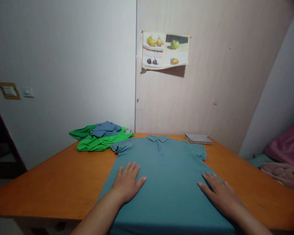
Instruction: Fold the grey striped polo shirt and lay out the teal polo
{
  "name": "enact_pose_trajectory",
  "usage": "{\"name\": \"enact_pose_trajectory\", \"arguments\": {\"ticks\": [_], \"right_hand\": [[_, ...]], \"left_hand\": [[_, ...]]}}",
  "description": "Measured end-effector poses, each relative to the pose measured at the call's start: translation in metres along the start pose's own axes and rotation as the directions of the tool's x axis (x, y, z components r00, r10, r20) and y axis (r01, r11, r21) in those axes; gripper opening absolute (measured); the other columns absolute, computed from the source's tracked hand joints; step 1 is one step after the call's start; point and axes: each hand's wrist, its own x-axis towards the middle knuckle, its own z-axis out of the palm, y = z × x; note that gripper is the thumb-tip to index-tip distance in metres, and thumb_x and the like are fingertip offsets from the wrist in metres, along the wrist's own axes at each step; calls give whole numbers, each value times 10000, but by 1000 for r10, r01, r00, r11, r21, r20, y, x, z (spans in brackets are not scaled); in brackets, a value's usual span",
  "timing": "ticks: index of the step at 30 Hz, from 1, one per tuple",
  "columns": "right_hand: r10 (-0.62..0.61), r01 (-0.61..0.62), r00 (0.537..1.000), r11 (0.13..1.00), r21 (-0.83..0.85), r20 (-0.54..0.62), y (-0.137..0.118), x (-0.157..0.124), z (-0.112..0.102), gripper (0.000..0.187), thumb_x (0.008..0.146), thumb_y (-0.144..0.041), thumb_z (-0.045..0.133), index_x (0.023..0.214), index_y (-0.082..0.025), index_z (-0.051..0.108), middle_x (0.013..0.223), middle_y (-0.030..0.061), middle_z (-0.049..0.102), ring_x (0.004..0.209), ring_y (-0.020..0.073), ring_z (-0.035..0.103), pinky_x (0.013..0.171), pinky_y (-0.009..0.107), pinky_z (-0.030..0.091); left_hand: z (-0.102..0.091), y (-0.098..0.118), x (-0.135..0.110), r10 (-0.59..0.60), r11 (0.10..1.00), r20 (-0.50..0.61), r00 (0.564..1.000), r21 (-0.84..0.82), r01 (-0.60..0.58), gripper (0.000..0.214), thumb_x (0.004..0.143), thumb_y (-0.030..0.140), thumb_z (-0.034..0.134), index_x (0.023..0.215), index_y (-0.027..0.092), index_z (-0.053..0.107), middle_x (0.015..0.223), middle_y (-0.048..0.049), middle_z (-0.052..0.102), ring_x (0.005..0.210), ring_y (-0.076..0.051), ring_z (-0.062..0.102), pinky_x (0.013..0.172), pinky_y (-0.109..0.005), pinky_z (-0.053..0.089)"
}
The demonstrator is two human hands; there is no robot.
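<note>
A blue-green polo shirt (169, 182) lies spread front side up on the table, its collar at the far edge and its hem hanging over the near edge. My left hand (127, 182) rests flat on the left part of the shirt, fingers stretched out and pointing away. On the shirt's right side lies my right hand (219, 192), also flat, with its thumb apart from the fingers. Neither hand grips any cloth. The shirt's left sleeve end looks a little rumpled, while the right sleeve lies out to the side.
Crumpled green and blue clothes (100, 138) are heaped at the table's far left. A folded checked cloth (198, 138) lies at the far right of the orange table (71, 182). A wall stands behind, with a fruit picture sheet (165, 50). Pink bedding (287, 147) shows at right.
</note>
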Motion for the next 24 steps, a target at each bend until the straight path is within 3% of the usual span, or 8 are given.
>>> {"name": "enact_pose_trajectory", "arguments": {"ticks": [3,5,9,13,17,24], "right_hand": [[153,-153,988,987,-54,-3,-9,2,-9,737,945,-616,307,1486,-143,467,1580,123,388,1493,337,267,1197,623,174],[195,-195,981,978,-74,-5,-29,-2,-18,727,949,-579,331,1487,-108,460,1581,149,378,1501,347,240,1202,626,130],[-49,46,997,997,70,56,-94,-22,-34,752,954,-613,332,1523,-128,412,1621,127,298,1525,304,172,1234,524,108],[-266,224,949,946,235,166,-137,-34,-37,770,942,-657,366,1556,-193,356,1642,82,247,1533,279,141,1241,488,94],[-221,177,957,958,225,186,-123,-28,-33,775,946,-661,349,1562,-191,338,1642,88,242,1532,276,150,1240,495,69],[24,-37,990,995,94,137,-43,-2,-30,801,943,-671,319,1553,-153,357,1631,92,284,1528,285,169,1238,491,94]], "left_hand": [[1,-1,1,-7,1000,1,1000,24,7,759,953,658,277,1539,190,393,1632,-115,256,1520,-319,193,1214,-580,126],[4,-2,2,-6,999,-2,1000,39,6,759,953,659,272,1542,194,388,1632,-108,254,1521,-316,192,1214,-583,125],[9,-5,6,-2,998,-15,1000,60,3,771,945,669,283,1541,191,390,1630,-98,253,1522,-318,186,1212,-586,124],[12,-9,9,2,999,-29,1000,52,0,773,932,673,317,1538,198,396,1626,-91,267,1519,-321,195,1212,-587,125],[13,-11,10,7,998,-27,1000,55,-6,773,927,668,329,1539,199,390,1623,-87,275,1519,-312,203,1215,-583,126],[13,-12,12,-2,996,-10,1000,87,3,778,919,670,322,1542,207,383,1629,-73,259,1522,-307,188,1214,-582,137]]}}
